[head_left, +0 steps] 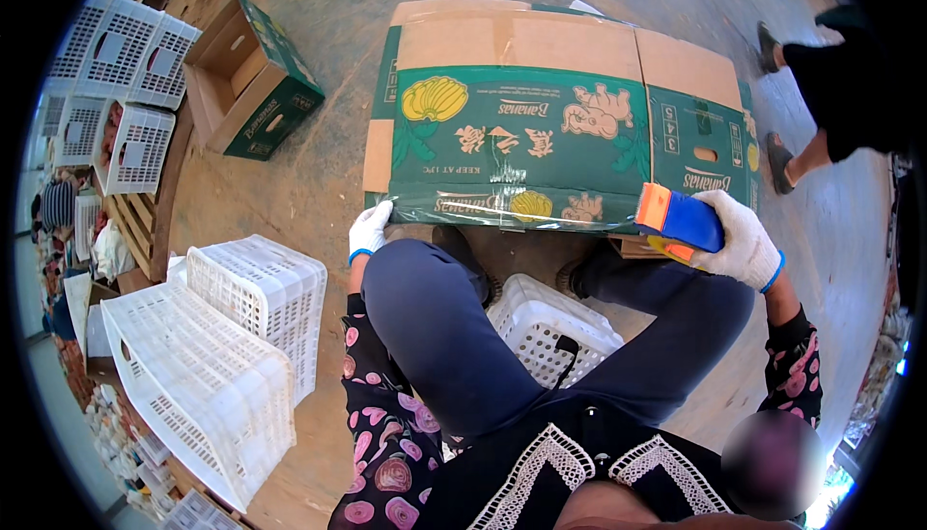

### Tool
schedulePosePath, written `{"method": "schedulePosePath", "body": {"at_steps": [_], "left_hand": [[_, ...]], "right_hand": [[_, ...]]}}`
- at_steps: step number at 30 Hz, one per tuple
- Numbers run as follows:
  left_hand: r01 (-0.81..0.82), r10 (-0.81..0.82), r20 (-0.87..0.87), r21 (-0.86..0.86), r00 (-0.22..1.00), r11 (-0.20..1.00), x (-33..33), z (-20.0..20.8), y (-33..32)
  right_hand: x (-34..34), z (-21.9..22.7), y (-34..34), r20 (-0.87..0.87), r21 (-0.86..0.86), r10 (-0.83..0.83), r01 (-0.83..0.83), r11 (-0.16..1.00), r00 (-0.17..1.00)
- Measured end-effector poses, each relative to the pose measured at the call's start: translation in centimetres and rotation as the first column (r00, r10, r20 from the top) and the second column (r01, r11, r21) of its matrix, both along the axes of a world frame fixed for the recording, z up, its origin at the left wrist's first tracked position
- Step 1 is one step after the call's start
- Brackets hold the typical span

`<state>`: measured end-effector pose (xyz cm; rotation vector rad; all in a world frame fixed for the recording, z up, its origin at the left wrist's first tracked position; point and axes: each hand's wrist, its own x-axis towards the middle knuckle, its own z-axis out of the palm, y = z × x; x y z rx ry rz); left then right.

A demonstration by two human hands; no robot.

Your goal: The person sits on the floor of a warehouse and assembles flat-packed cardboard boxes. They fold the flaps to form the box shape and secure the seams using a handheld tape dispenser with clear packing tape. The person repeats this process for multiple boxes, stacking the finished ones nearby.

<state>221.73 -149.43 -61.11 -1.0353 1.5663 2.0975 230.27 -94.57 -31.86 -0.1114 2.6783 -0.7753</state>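
A large green and brown cardboard box (541,105), printed with yellow fruit and an elephant, lies in front of my knees. Shiny clear tape (463,211) runs along its near edge. My left hand (368,230), in a white glove, grips the near left corner of the box. In my gloved right hand (742,240) is a blue and orange tape dispenser (688,223), its orange end at the near edge of the box, right of the middle. The fingertips under the dispenser are partly hidden.
A white perforated crate (555,327) sits between my legs. Large white crates (208,376) stand on the left, with more stacked (126,52) behind. An open cardboard box (253,81) stands at the far left. Another person's legs (811,134) are at the right.
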Motion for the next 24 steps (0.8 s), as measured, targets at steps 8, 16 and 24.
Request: {"method": "schedulePosePath", "body": {"at_steps": [8,16,24], "left_hand": [[-0.254,0.168,-0.306,-0.268,0.937,0.929,-0.2,1.5,1.8],[-0.155,0.075,-0.233,-0.345,0.969,0.926,-1.3,-1.5,0.4],[-0.206,0.126,-0.204,-0.443,0.971,0.872,-1.9,-3.9,2.2]], "right_hand": [[0.3,0.2,0.0,-0.005,-0.002,0.017,-0.017,1.000,1.000],[-0.4,-0.6,-1.0,-0.033,0.038,-0.011,0.012,0.999,0.999],[-0.4,-1.4,-0.8,-0.042,0.050,-0.003,0.005,0.999,0.999]]}}
